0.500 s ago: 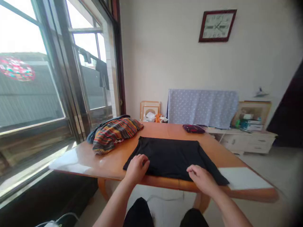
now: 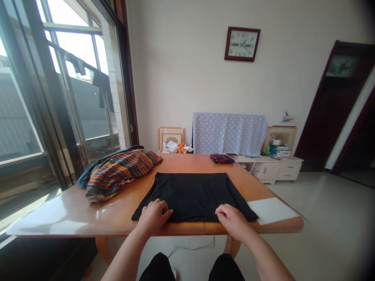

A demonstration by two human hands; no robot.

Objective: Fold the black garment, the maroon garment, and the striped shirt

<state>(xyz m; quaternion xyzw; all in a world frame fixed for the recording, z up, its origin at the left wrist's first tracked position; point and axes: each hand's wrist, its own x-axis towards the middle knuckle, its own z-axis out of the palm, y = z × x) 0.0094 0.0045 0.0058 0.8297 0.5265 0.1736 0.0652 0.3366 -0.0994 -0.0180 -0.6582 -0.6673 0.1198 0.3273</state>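
Observation:
A black garment (image 2: 191,195) lies spread on the wooden table, its wider side along the near edge. My left hand (image 2: 155,214) rests on its near left part, fingers curled against the fabric and thumb turned inward. On the near right part, my right hand (image 2: 230,217) has its fingers bent and drawn together at the cloth. The fingertips of both hands are partly hidden, and the fabric between them lies mostly flat with slight wrinkles.
A striped cloth bundle (image 2: 120,173) sits on the left of the table (image 2: 187,162), with bluish fabric behind it. A dark red-patterned pouch (image 2: 222,158) lies at the far edge. A white sheet (image 2: 272,210) is at the right corner. Windows stand at left.
The camera view has turned to the right, so the table and its contents appear further left. Both hands stay at the garment's near edge, with little change in their pose.

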